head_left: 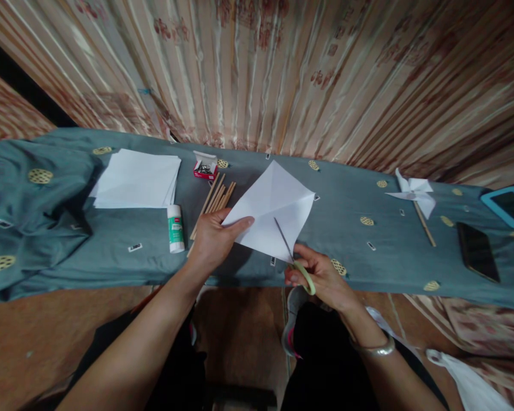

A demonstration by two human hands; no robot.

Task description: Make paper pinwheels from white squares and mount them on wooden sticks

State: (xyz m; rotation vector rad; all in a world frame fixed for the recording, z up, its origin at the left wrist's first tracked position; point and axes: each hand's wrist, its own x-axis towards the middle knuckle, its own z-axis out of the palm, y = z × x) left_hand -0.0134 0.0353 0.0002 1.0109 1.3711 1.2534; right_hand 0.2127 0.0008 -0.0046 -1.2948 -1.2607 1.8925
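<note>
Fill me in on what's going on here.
A person is working on a sheet of white paper with creases in it. The left hand grips it at one corner, and the right hand holds scissors, one blade showing over the sheet. On the person's left are wooden sticks, a glue stick and a paper stack; a paper pinwheel lies off to the right.

glue stick (176, 229): label unreadable | red box (205, 174): print too small | cloth (342, 191): small printed patches, illegible
</note>
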